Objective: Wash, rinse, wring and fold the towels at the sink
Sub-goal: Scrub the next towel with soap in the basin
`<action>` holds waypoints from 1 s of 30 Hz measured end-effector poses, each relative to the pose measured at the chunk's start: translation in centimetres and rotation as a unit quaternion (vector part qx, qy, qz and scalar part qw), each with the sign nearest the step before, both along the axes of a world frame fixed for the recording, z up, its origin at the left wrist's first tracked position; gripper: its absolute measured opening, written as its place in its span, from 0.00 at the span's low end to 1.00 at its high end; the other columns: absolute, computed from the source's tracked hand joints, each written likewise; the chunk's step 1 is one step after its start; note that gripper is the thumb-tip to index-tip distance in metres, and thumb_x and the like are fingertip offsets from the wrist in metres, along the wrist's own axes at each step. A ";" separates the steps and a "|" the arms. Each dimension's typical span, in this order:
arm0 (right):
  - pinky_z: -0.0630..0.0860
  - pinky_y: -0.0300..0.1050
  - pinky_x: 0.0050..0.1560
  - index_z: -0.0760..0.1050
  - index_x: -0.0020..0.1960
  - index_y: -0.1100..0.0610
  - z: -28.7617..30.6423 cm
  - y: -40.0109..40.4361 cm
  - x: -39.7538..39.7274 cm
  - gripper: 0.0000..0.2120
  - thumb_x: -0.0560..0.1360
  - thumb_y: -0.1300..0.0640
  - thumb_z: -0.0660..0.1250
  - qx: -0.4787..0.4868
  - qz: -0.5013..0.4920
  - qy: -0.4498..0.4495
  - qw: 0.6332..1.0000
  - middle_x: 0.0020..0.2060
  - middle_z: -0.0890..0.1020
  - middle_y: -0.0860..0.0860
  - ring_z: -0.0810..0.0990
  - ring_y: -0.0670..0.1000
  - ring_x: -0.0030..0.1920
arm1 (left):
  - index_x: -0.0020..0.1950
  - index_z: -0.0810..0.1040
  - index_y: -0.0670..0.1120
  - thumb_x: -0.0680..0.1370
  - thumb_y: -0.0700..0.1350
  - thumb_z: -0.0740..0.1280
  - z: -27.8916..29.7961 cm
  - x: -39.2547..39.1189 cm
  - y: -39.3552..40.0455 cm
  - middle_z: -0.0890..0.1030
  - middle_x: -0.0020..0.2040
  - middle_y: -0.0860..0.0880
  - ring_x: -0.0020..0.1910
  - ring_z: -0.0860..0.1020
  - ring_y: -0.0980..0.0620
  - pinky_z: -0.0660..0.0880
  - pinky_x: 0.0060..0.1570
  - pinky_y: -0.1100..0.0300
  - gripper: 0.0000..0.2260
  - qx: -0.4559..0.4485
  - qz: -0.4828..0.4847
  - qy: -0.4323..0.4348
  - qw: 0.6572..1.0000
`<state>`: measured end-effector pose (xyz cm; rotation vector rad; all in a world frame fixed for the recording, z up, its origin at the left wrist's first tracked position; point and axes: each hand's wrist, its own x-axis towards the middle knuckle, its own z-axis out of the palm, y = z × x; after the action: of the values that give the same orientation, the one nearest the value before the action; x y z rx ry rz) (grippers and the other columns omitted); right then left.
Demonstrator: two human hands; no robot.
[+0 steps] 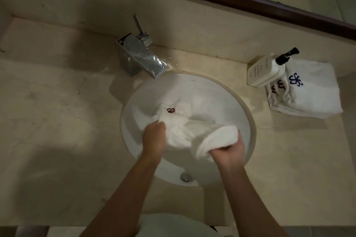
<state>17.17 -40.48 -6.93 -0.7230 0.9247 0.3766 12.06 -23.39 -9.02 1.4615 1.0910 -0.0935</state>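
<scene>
Both your left hand and right hand had a clamped grip on the wet white towel over the round white sink; a hard wring risked splashing the bench.

2 bare forearms reach in from the lower edge, sleeveless as far as the view shows. The left hand and right hand wear no gloves, rings or watch. A pale, whitish garment covers the torso below.
</scene>
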 end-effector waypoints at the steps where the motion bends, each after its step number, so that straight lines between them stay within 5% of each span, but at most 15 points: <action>1: 0.79 0.55 0.54 0.78 0.59 0.59 -0.4 -0.8 -0.7 0.14 0.80 0.52 0.61 0.035 -0.026 0.007 0.999 0.54 0.83 0.58 0.84 0.58 0.52 | 0.31 0.67 0.45 0.75 0.32 0.57 -0.1 -0.3 0.4 0.68 0.26 0.52 0.29 0.65 0.49 0.62 0.23 0.65 0.14 -0.069 0.068 0.000 0.995; 3: 0.82 0.52 0.50 0.77 0.61 0.60 -2.4 -1.3 -1.8 0.22 0.67 0.58 0.73 0.081 -0.032 0.034 0.996 0.50 0.85 0.59 0.85 0.56 0.51 | 0.30 0.68 0.42 0.73 0.29 0.54 0.2 -0.6 0.5 0.70 0.22 0.51 0.23 0.70 0.51 0.66 0.22 0.68 0.15 -0.239 0.162 -0.011 0.957; 5: 0.76 0.51 0.63 0.73 0.70 0.58 -3.4 -0.2 -2.8 0.42 0.58 0.63 0.83 0.094 0.018 0.080 0.992 0.56 0.82 0.59 0.80 0.54 0.64 | 0.37 0.76 0.35 0.72 0.34 0.53 1.1 -0.5 -0.7 0.79 0.34 0.42 0.34 0.80 0.47 0.78 0.40 0.58 0.12 -0.412 0.152 -0.020 0.898; 6: 0.70 0.52 0.70 0.70 0.73 0.56 -2.8 1.4 -3.2 0.41 0.64 0.60 0.82 0.099 0.085 0.065 0.989 0.60 0.79 0.59 0.74 0.54 0.70 | 0.40 0.79 0.35 0.73 0.37 0.55 1.3 -0.6 -1.4 0.80 0.40 0.39 0.41 0.80 0.44 0.77 0.50 0.53 0.14 -0.440 0.123 -0.025 0.889; 8: 0.73 0.51 0.65 0.76 0.64 0.58 -2.2 3.0 -3.5 0.14 0.81 0.54 0.66 0.003 0.182 0.035 0.983 0.58 0.79 0.59 0.79 0.56 0.62 | 0.36 0.82 0.41 0.77 0.45 0.60 0.8 -0.7 -2.1 0.79 0.38 0.41 0.39 0.80 0.46 0.76 0.48 0.53 0.16 -0.407 0.093 -0.007 0.909; 10: 0.79 0.50 0.57 0.80 0.55 0.64 -1.1 3.3 -3.8 0.13 0.83 0.55 0.62 -0.064 0.248 -0.006 0.967 0.53 0.83 0.62 0.83 0.57 0.53 | 0.38 0.83 0.44 0.78 0.52 0.65 -0.7 -0.1 -1.6 0.81 0.36 0.44 0.36 0.80 0.48 0.77 0.41 0.56 0.15 -0.331 0.082 0.017 0.940; 12: 0.81 0.47 0.47 0.79 0.47 0.64 -0.1 3.8 -4.5 0.10 0.79 0.57 0.68 -0.129 0.319 -0.092 0.934 0.45 0.83 0.60 0.83 0.55 0.45 | 0.49 0.81 0.45 0.73 0.60 0.68 -2.0 1.0 -0.3 0.83 0.44 0.46 0.44 0.82 0.47 0.78 0.51 0.51 0.18 -0.234 0.063 0.011 0.970; 14: 0.74 0.45 0.38 0.70 0.40 0.60 0.0 4.4 -4.9 0.15 0.77 0.53 0.72 -0.242 0.362 -0.125 0.891 0.35 0.73 0.57 0.75 0.52 0.36 | 0.51 0.82 0.45 0.66 0.64 0.66 -2.8 2.2 0.0 0.84 0.48 0.44 0.50 0.82 0.42 0.77 0.58 0.43 0.26 -0.166 0.062 0.012 0.984; 16: 0.69 0.50 0.41 0.67 0.42 0.58 0.0 5.5 -3.9 0.20 0.75 0.44 0.71 -0.310 0.312 -0.138 0.887 0.37 0.69 0.55 0.69 0.53 0.38 | 0.51 0.81 0.43 0.72 0.61 0.65 -0.2 2.2 -1.3 0.84 0.47 0.43 0.50 0.81 0.41 0.77 0.57 0.44 0.22 -0.107 -0.007 -0.011 0.994; 19: 0.78 0.54 0.53 0.73 0.50 0.59 -1.3 6.7 -1.2 0.22 0.78 0.38 0.62 -0.290 0.243 -0.089 0.921 0.46 0.79 0.57 0.80 0.55 0.47 | 0.55 0.80 0.48 0.82 0.54 0.58 1.3 0.0 -4.1 0.83 0.49 0.46 0.52 0.81 0.44 0.75 0.54 0.50 0.15 0.015 -0.165 -0.040 0.985; 21: 0.76 0.55 0.63 0.74 0.62 0.58 -0.4 7.3 -2.2 0.30 0.77 0.33 0.57 -0.335 0.331 -0.112 0.875 0.57 0.81 0.55 0.80 0.55 0.59 | 0.60 0.78 0.48 0.83 0.55 0.53 0.1 0.3 -2.8 0.82 0.57 0.44 0.58 0.78 0.42 0.72 0.57 0.52 0.18 0.094 -0.181 0.013 0.979; 23: 0.74 0.47 0.61 0.75 0.60 0.57 -0.2 7.4 -3.2 0.26 0.80 0.37 0.55 -0.377 0.390 -0.176 0.822 0.52 0.81 0.51 0.80 0.50 0.55 | 0.54 0.79 0.46 0.84 0.57 0.51 -0.9 1.2 -1.4 0.82 0.53 0.43 0.54 0.79 0.42 0.71 0.53 0.53 0.22 0.098 -0.154 0.021 0.983; 26: 0.73 0.52 0.63 0.77 0.57 0.58 -0.7 7.3 -0.2 0.26 0.82 0.41 0.50 -0.414 0.353 -0.137 0.828 0.51 0.81 0.52 0.79 0.54 0.54 | 0.56 0.81 0.46 0.84 0.57 0.49 1.4 0.1 -3.7 0.82 0.45 0.49 0.46 0.80 0.52 0.72 0.47 0.59 0.24 0.060 -0.169 -0.079 0.981; 28: 0.72 0.57 0.65 0.77 0.60 0.59 -1.4 7.5 1.0 0.27 0.80 0.40 0.49 -0.412 0.351 -0.101 0.835 0.55 0.81 0.55 0.78 0.58 0.57 | 0.60 0.80 0.46 0.84 0.57 0.49 1.7 -0.4 -4.2 0.83 0.48 0.47 0.50 0.81 0.50 0.74 0.54 0.57 0.24 0.079 -0.193 -0.100 0.973; 30: 0.72 0.54 0.63 0.76 0.59 0.61 -0.7 7.9 -0.2 0.24 0.82 0.44 0.51 -0.425 0.424 -0.139 0.788 0.55 0.80 0.57 0.78 0.58 0.57 | 0.63 0.78 0.45 0.84 0.57 0.48 0.6 1.6 -1.8 0.82 0.56 0.41 0.59 0.79 0.43 0.70 0.65 0.51 0.25 0.086 -0.184 -0.032 0.979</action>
<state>17.01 -32.61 -7.67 -2.0018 0.3877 0.6166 13.64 -25.18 -8.42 1.8006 0.7798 -0.2151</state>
